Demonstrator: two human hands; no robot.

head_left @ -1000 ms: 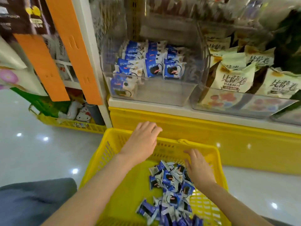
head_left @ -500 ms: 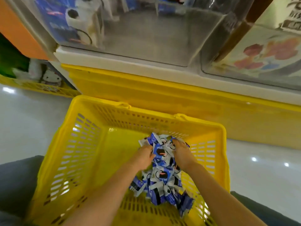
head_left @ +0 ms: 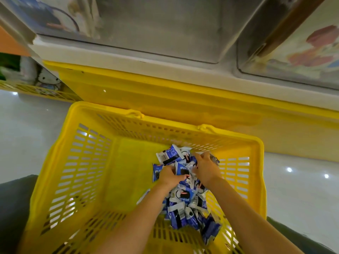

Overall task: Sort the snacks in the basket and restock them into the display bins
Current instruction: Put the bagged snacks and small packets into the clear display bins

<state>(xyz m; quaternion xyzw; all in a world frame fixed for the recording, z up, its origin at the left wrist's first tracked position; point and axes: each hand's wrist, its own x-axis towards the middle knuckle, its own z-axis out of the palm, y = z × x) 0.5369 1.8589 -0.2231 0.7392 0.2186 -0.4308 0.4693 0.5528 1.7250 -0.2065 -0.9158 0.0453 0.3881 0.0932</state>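
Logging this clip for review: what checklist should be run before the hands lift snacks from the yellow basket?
1. Left hand grips blue-and-white wrapped snack packets: ok.
2. Right hand grips the same pile: ok.
3. Yellow slotted plastic basket upright: ok.
4. Visible packets all one kind: ok.
5. Room in the clear plastic display bin above: cannot tell, blurred.

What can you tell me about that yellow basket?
The yellow plastic basket is rectangular and open-topped. Rows of slots pierce its walls and bottom, and two handle lugs sit on the far rim. It sits level in front of a yellow shelf base. A heap of blue-and-white snack packets lies toward its right side, where the left hand and right hand grip packets.
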